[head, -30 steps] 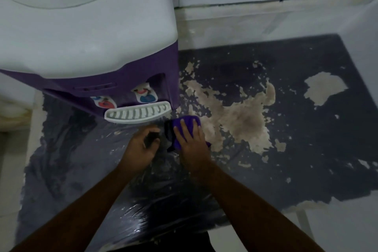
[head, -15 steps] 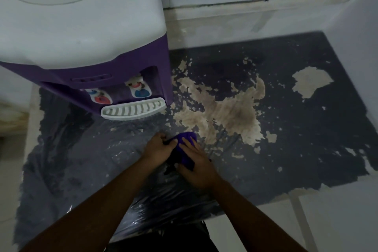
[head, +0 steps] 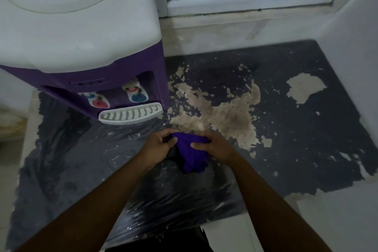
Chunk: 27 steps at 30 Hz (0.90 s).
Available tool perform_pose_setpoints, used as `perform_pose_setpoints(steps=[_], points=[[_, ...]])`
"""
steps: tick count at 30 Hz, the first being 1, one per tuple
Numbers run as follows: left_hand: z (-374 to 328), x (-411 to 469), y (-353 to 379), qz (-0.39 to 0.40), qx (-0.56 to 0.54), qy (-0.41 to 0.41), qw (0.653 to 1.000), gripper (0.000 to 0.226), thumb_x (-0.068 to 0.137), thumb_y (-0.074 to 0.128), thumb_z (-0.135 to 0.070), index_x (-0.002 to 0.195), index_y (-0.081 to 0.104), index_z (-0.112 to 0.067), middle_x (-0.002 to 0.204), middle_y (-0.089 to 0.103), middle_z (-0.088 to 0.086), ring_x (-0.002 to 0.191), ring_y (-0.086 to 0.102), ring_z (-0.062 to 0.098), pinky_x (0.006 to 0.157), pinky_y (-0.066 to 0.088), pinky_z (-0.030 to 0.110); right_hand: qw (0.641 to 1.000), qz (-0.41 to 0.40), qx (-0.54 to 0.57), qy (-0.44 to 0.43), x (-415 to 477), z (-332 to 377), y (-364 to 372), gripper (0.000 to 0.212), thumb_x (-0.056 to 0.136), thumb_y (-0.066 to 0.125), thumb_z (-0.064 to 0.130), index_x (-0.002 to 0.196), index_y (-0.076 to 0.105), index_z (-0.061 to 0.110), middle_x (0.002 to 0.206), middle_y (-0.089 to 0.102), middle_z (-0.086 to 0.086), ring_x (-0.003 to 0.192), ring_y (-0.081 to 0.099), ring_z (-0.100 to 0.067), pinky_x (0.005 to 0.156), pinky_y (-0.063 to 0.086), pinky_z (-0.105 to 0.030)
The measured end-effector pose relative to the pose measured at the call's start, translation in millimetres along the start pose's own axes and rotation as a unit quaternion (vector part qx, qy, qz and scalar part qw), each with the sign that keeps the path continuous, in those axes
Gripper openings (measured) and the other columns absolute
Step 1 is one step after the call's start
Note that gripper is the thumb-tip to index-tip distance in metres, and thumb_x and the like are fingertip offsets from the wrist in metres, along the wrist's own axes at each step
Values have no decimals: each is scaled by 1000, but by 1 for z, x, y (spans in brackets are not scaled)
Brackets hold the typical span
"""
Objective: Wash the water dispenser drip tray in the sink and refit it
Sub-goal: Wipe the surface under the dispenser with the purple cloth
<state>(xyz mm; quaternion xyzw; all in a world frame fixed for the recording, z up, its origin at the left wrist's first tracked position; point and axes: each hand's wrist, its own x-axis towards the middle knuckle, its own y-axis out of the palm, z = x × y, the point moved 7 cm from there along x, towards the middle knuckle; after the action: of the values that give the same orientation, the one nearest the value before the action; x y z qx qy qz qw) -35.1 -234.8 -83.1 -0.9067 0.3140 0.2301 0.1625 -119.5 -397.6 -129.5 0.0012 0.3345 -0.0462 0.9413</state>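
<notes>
A white and purple water dispenser [head: 77, 43] stands at the upper left on a dark tabletop [head: 286, 129]. Its white slotted drip tray [head: 131, 116] sits in place at the dispenser's foot, below the red and blue taps. In front of it both hands hold a bunched purple cloth [head: 192, 153] with a dark part on its left side. My left hand [head: 157, 145] grips the cloth's left edge. My right hand [head: 214, 145] grips its right side, thumb on top. The cloth hangs a little above the table.
The tabletop's dark coating has peeled away in large beige patches [head: 225, 116] right of the dispenser. Clear plastic film [head: 143, 200] covers its near part. A window frame [head: 245, 0] and sill run along the back, a white wall [head: 351, 26] at the right.
Both hands have pulled back from the dispenser toward me and lifted the purple cloth off the table, gathering it between them. The drip tray has not moved.
</notes>
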Motion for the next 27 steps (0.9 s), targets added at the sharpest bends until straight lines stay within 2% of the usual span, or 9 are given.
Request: perform_pose_setpoints(steps=[3,8,10,12,14,17,21,24,27], points=[[-20,6,1,3,17,48,999,22,93,54,-5,106,63,-21,104,67,-4,92,61,-1,78,48,8,999,9,26,-18,-7,17,-22,42,66,83,36,100,70,15,105,74,-7,99,70,-25,91,56,-45],[-37,26,20,4,-64,32,997,43,73,80,-10,112,64,-13,107,71,-2,95,67,7,77,53,14,987,-82,-16,-136,-10,58,-55,22,84,71,39,95,62,22,93,71,-4,85,68,-14,73,56,-29],[-39,35,24,-12,-66,19,998,33,74,80,-14,105,70,-14,103,73,1,87,69,8,71,54,15,980,-116,-21,-159,-6,73,-65,16,85,70,36,95,62,26,91,70,4,82,67,-7,70,55,-23],[-39,42,27,-34,-80,-4,996,28,81,74,-23,107,70,-14,106,73,4,94,70,15,79,56,25,980,-125,-5,-153,3,81,-76,24,85,71,35,103,63,21,100,72,2,90,69,-9,76,57,-25],[-40,51,32,-39,-95,-17,995,35,88,66,-26,120,62,-13,117,69,5,106,65,21,94,52,36,991,-69,14,-114,15,78,-80,29,86,71,29,112,64,19,112,71,0,101,68,-12,85,57,-26],[-46,66,34,-66,-76,4,995,32,93,59,-25,123,58,-13,121,65,4,105,63,16,86,52,23,997,-8,-8,-76,31,70,-84,28,89,67,15,117,61,18,120,66,-2,104,65,-8,83,55,-17],[-49,89,27,-113,-76,-25,990,29,92,61,-24,116,47,-15,119,57,1,104,56,15,78,45,16,978,-158,-70,-119,55,85,-109,43,91,65,18,129,48,7,126,58,-8,115,57,-21,93,51,-31],[-53,100,22,-116,-58,-44,991,47,91,62,-24,130,39,-13,120,48,-2,112,50,15,93,43,25,975,-177,-59,-120,75,93,-114,60,90,65,14,141,35,7,141,48,-13,128,48,-23,108,42,-40],[-50,97,20,-96,-20,-53,994,48,90,63,-24,131,42,-9,120,50,0,109,49,13,91,39,23,977,-192,-6,-95,86,88,-117,72,92,59,2,150,18,7,153,35,-14,138,40,-26,112,37,-43]])
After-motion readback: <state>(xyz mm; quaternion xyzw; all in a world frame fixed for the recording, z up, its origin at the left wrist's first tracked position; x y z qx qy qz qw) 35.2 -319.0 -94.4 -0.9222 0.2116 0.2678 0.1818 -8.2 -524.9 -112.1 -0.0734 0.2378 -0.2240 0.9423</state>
